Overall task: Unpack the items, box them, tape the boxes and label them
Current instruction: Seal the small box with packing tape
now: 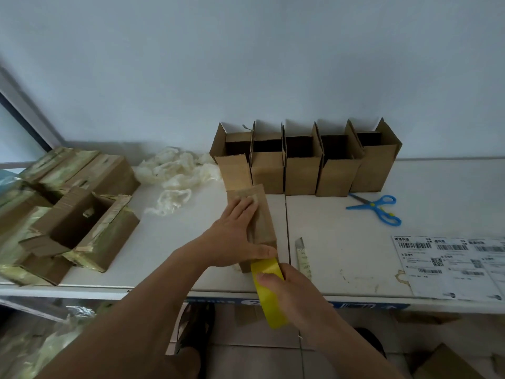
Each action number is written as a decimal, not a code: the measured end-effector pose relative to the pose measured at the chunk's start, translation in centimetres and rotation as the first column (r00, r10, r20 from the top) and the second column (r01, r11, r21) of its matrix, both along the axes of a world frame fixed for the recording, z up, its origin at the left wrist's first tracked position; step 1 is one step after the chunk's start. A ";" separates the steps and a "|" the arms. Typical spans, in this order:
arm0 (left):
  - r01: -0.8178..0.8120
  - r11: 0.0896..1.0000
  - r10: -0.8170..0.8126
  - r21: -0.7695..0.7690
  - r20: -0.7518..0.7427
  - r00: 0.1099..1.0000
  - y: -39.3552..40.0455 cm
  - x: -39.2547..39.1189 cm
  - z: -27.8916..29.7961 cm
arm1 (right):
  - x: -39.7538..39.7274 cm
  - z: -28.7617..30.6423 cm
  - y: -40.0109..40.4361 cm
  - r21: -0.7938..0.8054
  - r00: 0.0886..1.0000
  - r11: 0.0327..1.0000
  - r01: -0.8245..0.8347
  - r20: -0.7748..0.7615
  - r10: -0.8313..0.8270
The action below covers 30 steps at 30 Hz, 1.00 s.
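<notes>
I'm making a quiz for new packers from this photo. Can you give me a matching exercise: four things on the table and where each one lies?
Things:
1. scissors
2. tape roll
3. labels
4. open boxes

Places:
A. in a row by the wall
B. in the right hand
C. at the table's right front edge
D. right of the closed box, behind the labels

Pairs: 1-D, 2-B, 3-C, 4-A

Yellow tape roll (269, 292), brown box (259, 220), blue scissors (378, 207)
</notes>
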<state>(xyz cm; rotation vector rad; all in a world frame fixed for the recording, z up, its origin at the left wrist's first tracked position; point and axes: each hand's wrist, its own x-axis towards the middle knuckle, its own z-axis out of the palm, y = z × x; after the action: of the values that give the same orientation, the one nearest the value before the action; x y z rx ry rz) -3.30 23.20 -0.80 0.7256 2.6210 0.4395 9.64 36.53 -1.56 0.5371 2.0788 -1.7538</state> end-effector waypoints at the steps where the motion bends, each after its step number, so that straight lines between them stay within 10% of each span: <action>1: -0.006 0.999 0.006 0.039 -0.002 1.000 0.0 0.1 -0.1 | 0.2 0.0 0.1 -0.008 1.000 1.000 -0.006 0.008 0.006; 25: -0.024 0.987 0.059 0.161 -0.217 0.974 0.8 -0.9 -2.0 | -0.7 -1.2 -0.7 0.075 0.998 0.996 0.052 0.017 -0.054; 30: -0.343 0.786 0.464 0.515 -0.124 0.877 0.6 1.1 -0.9 | -1.0 -0.9 -0.4 0.058 0.994 0.997 0.054 0.087 -0.059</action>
<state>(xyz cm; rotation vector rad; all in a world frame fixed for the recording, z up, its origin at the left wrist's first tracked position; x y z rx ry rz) -2.19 23.79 -1.73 0.3462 2.9355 1.2401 8.64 36.17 -2.42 0.6838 2.0754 -1.6748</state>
